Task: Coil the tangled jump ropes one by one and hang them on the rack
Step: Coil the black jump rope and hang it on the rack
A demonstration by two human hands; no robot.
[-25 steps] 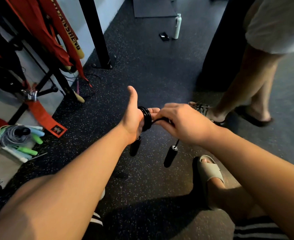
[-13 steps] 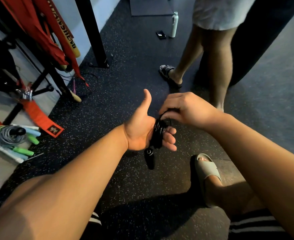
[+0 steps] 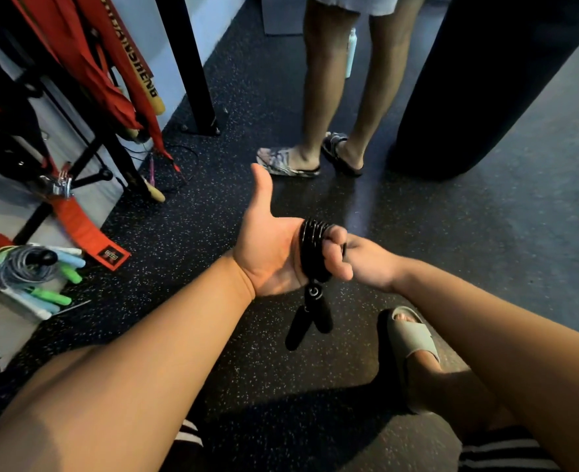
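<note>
A black jump rope (image 3: 312,250) is wound in several loops around the fingers of my left hand (image 3: 274,253), palm up, thumb pointing away, fingers curled over the coil. Its two black handles (image 3: 310,318) dangle below the hand. My right hand (image 3: 369,262) sits just right of the coil and pinches a strand of the rope against it. The black rack (image 3: 87,158) stands at the left with red straps (image 3: 76,63) hanging from it.
Coiled grey rope with green and blue handles (image 3: 35,274) lies on the grey base at left. Another person's legs in sandals (image 3: 312,158) stand ahead. A black punching bag (image 3: 479,80) hangs at right. A black post (image 3: 189,63) and a bottle (image 3: 350,52) are farther back.
My left palm has turned further up with the coil on its fingers. My right hand dropped from above the coil to its right side. The other person stepped left.
</note>
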